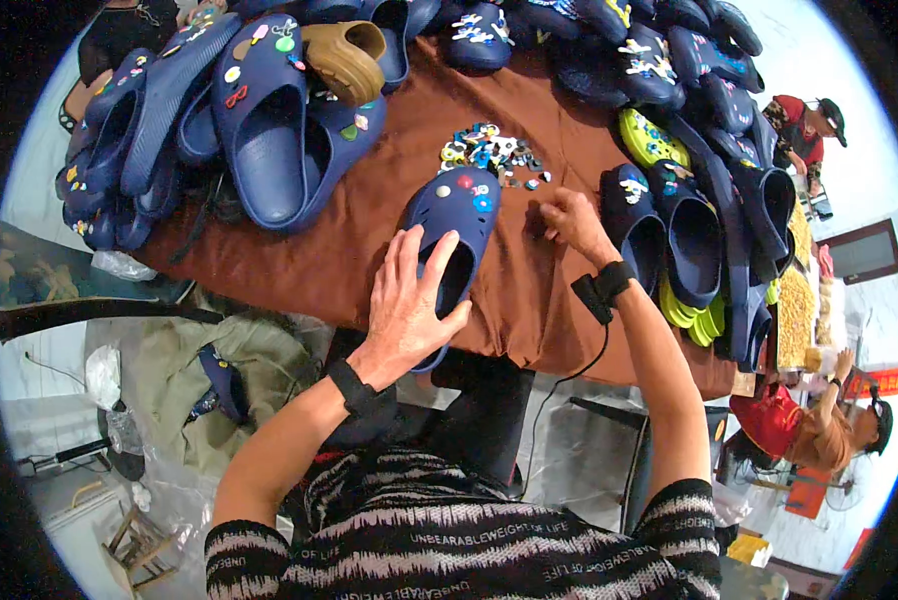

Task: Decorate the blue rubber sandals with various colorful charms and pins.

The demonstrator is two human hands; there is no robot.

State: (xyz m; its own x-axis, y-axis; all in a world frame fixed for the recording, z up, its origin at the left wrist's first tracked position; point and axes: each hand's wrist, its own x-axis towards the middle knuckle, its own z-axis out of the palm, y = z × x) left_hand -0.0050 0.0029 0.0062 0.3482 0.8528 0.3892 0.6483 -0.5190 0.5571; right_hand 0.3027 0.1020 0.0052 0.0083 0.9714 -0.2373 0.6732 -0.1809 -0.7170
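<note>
Left hand (409,305): flat and spread over the heel end of the navy clog (454,240), fingers splayed, pressing it to the cloth rather than closing round it.
Navy clog: lies toe away from the person near the front edge of the brown cloth (369,200), between the two hands; a few charms (red, blue and white ones) already sit in holes on its toe, while the rest of the upper shows bare holes, so I judge it partly decorated.
Right hand (569,220): resting on the cloth just right of the clog's toe, fingers curled in; whether a charm is pinched between them cannot be told.
Loose charms (489,152): a small scattered heap just beyond the clog's toe, many pieces unused.
Left pile of clogs (259,130): navy pairs stacked at the far left, several already carrying charms (a tan clog (344,55) lies on top).
Right pile of clogs (689,200): more navy clogs with charms, some yellow-green ones among them, reaching along the cloth's right side.
Progress: many clogs look finished; this one is under way.
</note>
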